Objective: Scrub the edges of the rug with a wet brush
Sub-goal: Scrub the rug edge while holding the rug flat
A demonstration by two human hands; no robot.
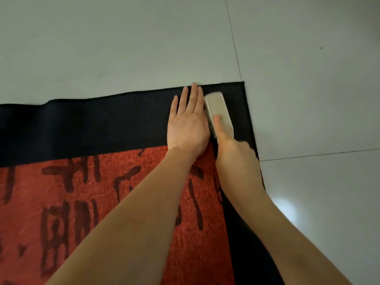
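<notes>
A red rug (102,202) with dark marks and a wide black border lies on the floor, its far right corner near the middle of the view. My left hand (188,122) presses flat on the black border, fingers straight and reaching the far edge. Right beside it, my right hand (232,147) grips a pale beige brush (216,108), one finger laid along its back. The brush sits on the border close to the corner, touching my left hand's side. Its bristles are hidden underneath.
Pale grey floor tiles (308,79) with thin dark joints surround the rug at the far side and to the right. A bright light reflection (285,210) shows on the tile right of my right forearm. The rug's far edge has a small ripple (45,102) at the left.
</notes>
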